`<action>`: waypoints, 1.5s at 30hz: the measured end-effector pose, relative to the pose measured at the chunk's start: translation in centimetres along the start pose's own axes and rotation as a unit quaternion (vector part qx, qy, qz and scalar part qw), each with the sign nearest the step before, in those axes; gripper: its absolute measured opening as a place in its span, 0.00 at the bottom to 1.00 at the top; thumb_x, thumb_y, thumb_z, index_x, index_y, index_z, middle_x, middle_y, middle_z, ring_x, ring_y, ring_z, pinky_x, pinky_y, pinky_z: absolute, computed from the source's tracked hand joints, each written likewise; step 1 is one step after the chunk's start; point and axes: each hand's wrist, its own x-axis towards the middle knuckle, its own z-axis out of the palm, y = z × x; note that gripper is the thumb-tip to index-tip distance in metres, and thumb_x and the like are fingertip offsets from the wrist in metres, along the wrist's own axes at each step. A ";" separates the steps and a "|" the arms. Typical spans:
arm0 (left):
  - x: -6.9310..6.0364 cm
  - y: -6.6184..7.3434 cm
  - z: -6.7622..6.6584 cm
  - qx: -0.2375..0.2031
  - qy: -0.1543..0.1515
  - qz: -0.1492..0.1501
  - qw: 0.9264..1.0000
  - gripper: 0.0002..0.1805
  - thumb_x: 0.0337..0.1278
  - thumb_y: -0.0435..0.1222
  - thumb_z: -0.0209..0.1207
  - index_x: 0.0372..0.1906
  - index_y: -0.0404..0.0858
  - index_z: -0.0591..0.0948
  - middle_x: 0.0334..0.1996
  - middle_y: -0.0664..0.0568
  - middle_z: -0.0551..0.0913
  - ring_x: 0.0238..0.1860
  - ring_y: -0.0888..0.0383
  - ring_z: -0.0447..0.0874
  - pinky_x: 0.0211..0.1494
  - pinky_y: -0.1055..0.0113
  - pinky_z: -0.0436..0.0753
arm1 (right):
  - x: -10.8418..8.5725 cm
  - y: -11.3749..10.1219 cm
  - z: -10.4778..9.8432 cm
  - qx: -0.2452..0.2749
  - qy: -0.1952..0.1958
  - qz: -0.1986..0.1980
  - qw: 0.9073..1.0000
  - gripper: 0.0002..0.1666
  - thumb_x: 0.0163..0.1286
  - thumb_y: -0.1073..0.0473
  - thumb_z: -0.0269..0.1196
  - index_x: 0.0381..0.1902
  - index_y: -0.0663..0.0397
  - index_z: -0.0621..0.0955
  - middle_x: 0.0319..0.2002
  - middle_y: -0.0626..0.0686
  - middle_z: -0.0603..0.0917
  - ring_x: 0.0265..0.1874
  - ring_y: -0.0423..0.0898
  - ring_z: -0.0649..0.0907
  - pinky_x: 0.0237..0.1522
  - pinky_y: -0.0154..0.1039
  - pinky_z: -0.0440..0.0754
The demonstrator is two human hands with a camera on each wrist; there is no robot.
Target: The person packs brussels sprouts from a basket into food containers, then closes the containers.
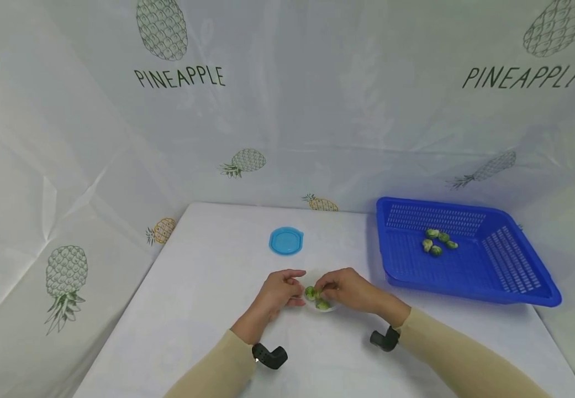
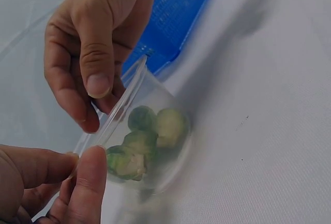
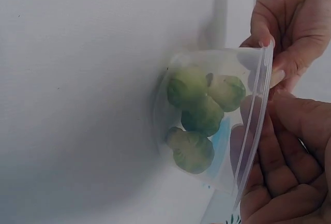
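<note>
Left to right: one left hand, pinching the tub rim; one blue lid beyond; one clear tub between both hands, four sprouts inside; one right hand at its opening, fingers curled, can't tell if gripping; one basket, five sprouts.

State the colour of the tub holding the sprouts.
The tub is clear and colourless; the left wrist view shows it best.

Soft, even light, faint sheen on backdrop, diffuse shadows across table, wrist views dimmer
</note>
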 end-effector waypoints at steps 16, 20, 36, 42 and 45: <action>-0.9 -0.9 0.5 0.000 -0.001 -0.002 1.000 0.27 0.62 0.23 0.62 0.68 0.31 0.80 0.33 0.51 0.76 0.30 0.58 0.80 0.36 0.66 0.93 | -1.0 0.5 0.6 0.072 0.029 0.011 0.997 0.09 0.72 0.67 0.67 0.47 0.59 0.89 0.41 0.57 0.92 0.37 0.37 0.86 0.41 0.30 0.86; -0.9 -1.1 0.3 0.000 -0.006 -0.003 1.000 0.28 0.62 0.23 0.62 0.68 0.31 0.80 0.33 0.51 0.76 0.30 0.58 0.81 0.37 0.66 0.93 | -0.9 0.7 0.7 0.070 0.034 0.011 0.997 0.08 0.72 0.65 0.68 0.47 0.58 0.89 0.41 0.55 0.92 0.37 0.36 0.85 0.41 0.30 0.86; -0.4 -0.2 0.3 0.015 0.007 0.002 1.000 0.27 0.64 0.24 0.63 0.68 0.32 0.80 0.34 0.51 0.76 0.31 0.57 0.80 0.37 0.65 0.93 | -0.2 1.0 0.1 0.106 0.073 0.029 0.991 0.16 0.70 0.65 0.69 0.53 0.66 0.86 0.43 0.60 0.90 0.36 0.38 0.85 0.39 0.31 0.88; -0.3 0.1 0.3 0.016 0.009 -0.002 1.000 0.26 0.64 0.24 0.63 0.68 0.33 0.80 0.34 0.50 0.76 0.31 0.57 0.80 0.37 0.65 0.93 | 0.0 0.8 -0.2 0.134 0.071 0.043 0.988 0.19 0.70 0.66 0.69 0.57 0.68 0.84 0.47 0.67 0.88 0.39 0.42 0.86 0.41 0.30 0.88; -0.3 0.0 0.2 0.020 0.009 0.002 1.000 0.26 0.64 0.24 0.63 0.68 0.33 0.80 0.35 0.50 0.77 0.31 0.57 0.80 0.37 0.65 0.93 | 0.0 0.8 -0.2 0.137 0.071 0.043 0.987 0.19 0.70 0.66 0.69 0.57 0.68 0.84 0.49 0.70 0.86 0.40 0.43 0.87 0.41 0.30 0.88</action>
